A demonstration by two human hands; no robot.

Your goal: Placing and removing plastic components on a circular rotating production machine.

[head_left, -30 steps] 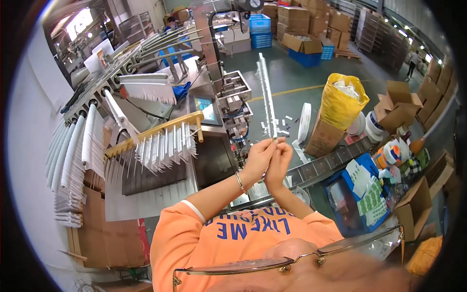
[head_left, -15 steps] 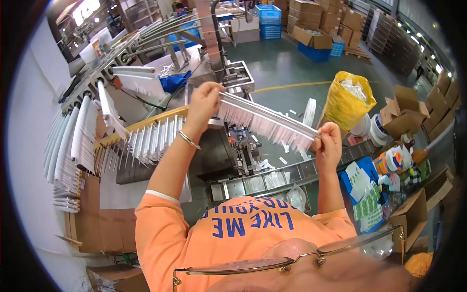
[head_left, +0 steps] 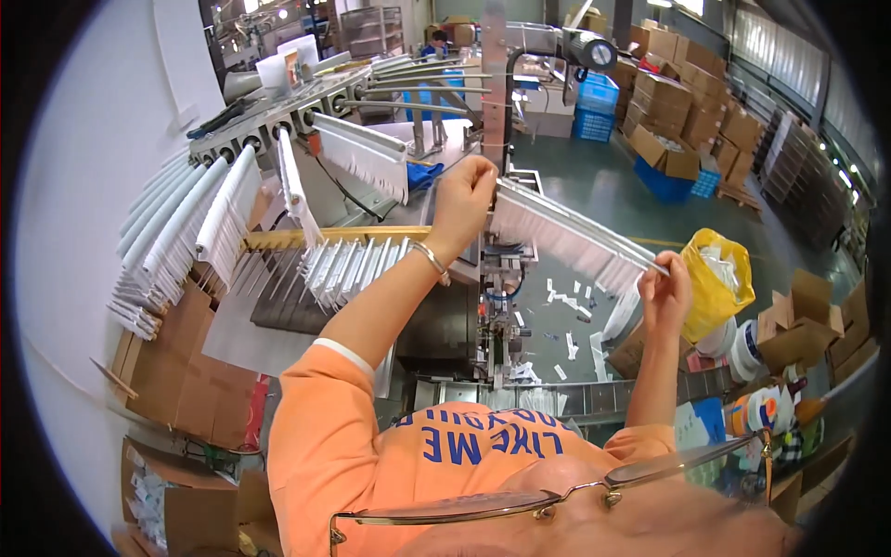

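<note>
Nearest: glasses (head_left: 436,511) rim across the bottom of the view, orange shirt (head_left: 408,464) above it. Left forearm (head_left: 376,311) runs from lower left up to the right, elbow out wide, bracelet (head_left: 431,264) at the wrist. Left hand (head_left: 467,206) is raised in front of the chest, back of the hand facing the camera, fingers curled. Its grip: thumb and fingers pressed together, pinching the left end of the fringed strip (head_left: 577,237); exact fingertip contact partly hidden.

Right forearm (head_left: 653,371) is close to vertical, hand up. Right hand (head_left: 668,295) has its fingers bent inward; its grip pinches the strip's right end between thumb and fingers. Right hand sits lower in the view, so the strip slants down to the right, spanning the two hands, rail edge on top, white fringe hanging below.

Beyond/below: conveyor (head_left: 608,401) passes under the right forearm. Wooden bar (head_left: 339,238) left of the left forearm, row of white strips (head_left: 357,269) hanging off it above the light-grey tabletop (head_left: 227,343). More fringed rods (head_left: 200,218) fan out at far left.

Yellow sack (head_left: 724,278) just right of the right hand; white scraps (head_left: 570,346) on the floor. Far back: blue crates (head_left: 592,123), stacked cartons (head_left: 661,102).
</note>
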